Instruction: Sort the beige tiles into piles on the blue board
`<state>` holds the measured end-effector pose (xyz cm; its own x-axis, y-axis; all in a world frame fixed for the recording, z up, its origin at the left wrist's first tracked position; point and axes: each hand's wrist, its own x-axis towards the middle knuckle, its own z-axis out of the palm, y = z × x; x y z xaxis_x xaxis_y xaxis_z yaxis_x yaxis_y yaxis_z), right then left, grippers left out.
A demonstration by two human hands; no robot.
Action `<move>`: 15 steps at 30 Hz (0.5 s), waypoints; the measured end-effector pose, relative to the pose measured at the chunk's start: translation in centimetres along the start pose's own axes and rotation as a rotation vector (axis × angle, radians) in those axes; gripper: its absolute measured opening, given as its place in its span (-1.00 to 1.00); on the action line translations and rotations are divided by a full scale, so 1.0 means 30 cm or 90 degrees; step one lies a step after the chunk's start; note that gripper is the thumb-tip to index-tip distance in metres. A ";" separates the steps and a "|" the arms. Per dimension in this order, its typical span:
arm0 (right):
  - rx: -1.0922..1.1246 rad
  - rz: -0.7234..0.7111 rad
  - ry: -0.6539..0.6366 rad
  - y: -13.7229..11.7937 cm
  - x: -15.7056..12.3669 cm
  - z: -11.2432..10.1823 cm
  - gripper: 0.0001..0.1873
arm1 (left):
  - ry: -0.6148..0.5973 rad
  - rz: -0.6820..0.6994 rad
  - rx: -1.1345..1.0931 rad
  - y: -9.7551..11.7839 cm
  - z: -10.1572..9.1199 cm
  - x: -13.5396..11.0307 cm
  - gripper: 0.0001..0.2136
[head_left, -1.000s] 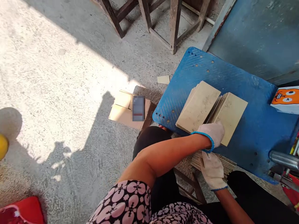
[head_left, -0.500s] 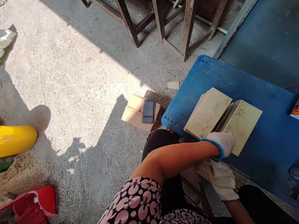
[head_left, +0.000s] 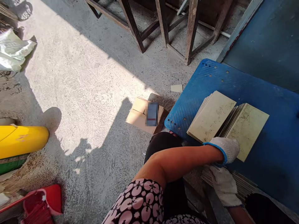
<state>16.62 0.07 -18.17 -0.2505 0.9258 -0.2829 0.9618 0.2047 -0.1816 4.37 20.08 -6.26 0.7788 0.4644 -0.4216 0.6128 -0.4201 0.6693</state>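
Two stacks of thin, pale yellow rectangular boards lie side by side on a blue plastic tabletop [head_left: 277, 143]. The left stack [head_left: 212, 115] and the right stack [head_left: 251, 129] both have dark specks on top. My left hand [head_left: 227, 150], in a white knit glove with a blue cuff, is curled at the near edge of the right stack; its fingertips are hidden. Below it, my right hand [head_left: 224, 185], also gloved, rests by another pile of thin boards [head_left: 245, 180] beneath the table edge. My left wrist partly covers its fingers, and their grip does not show.
On the floor left of the table lies flattened cardboard [head_left: 137, 115] with a blurred dark rectangular object [head_left: 152, 114] on it. A small pale piece [head_left: 177, 88] lies nearby. Wooden legs [head_left: 192, 34] stand behind. A yellow sack [head_left: 23, 141] and red dustpan [head_left: 52, 199] are at left.
The whole view has shifted, so things sit a little further right and lower, and more of the pale bag shows at left. Both hands stay near the same places beside the boards.
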 end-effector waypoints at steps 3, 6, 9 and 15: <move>0.036 0.046 -0.023 0.007 -0.002 0.033 -0.71 | 0.011 0.017 0.015 -0.001 0.004 -0.001 -0.68; 0.061 0.095 -0.045 0.016 -0.003 0.041 -0.65 | -0.009 0.019 0.005 0.000 -0.014 -0.005 -0.69; 0.139 0.122 -0.046 0.035 0.005 -0.019 -0.64 | -0.053 0.011 -0.015 -0.001 -0.047 -0.004 -0.69; 0.313 0.266 -0.126 0.123 0.031 -0.320 -0.70 | -0.110 0.017 -0.130 -0.033 -0.096 0.028 -0.47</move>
<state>20.99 4.73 -10.05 0.0712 0.8108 -0.5809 0.8319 -0.3696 -0.4139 4.04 23.13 -5.54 0.8164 0.3073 -0.4890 0.5659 -0.2568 0.7835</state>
